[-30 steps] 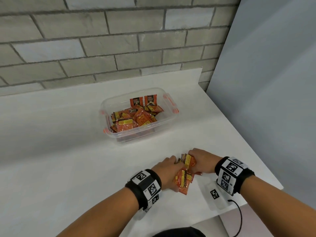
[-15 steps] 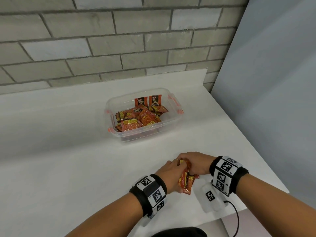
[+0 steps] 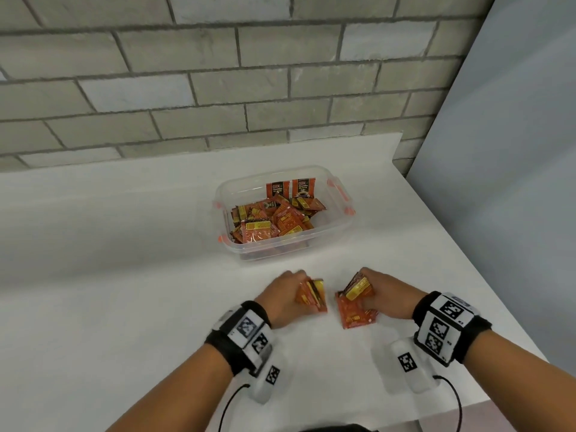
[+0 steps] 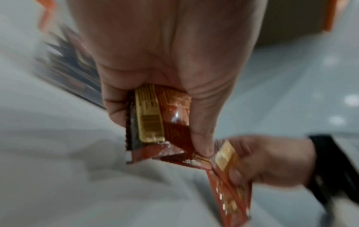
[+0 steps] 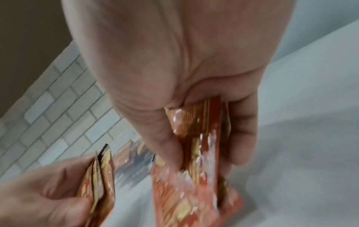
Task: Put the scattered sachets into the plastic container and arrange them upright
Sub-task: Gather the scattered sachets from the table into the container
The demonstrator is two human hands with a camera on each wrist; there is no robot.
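Two small bunches of orange-and-yellow foil sachets are held just above the white tabletop [image 3: 124,275]. One bunch [image 3: 311,295] sits in the grip of the left hand [image 3: 288,296], thumb and curled fingers pinching it on edge. Just beside it, not touching, the second bunch [image 3: 355,302] is in the grip of the right hand [image 3: 385,293]; its lower sachets fan out downward toward the tabletop, though whether they touch it cannot be told. Beyond both grips, away from the person, stands the clear plastic container with orange clips [image 3: 338,194]. Inside it lies a loose heap of the same sachets [image 3: 268,222], mostly flat or tilted, while two sachets with dark labels [image 3: 291,189] stand upright against its far wall. Behind the container rises a grey brick wall [image 3: 218,88].
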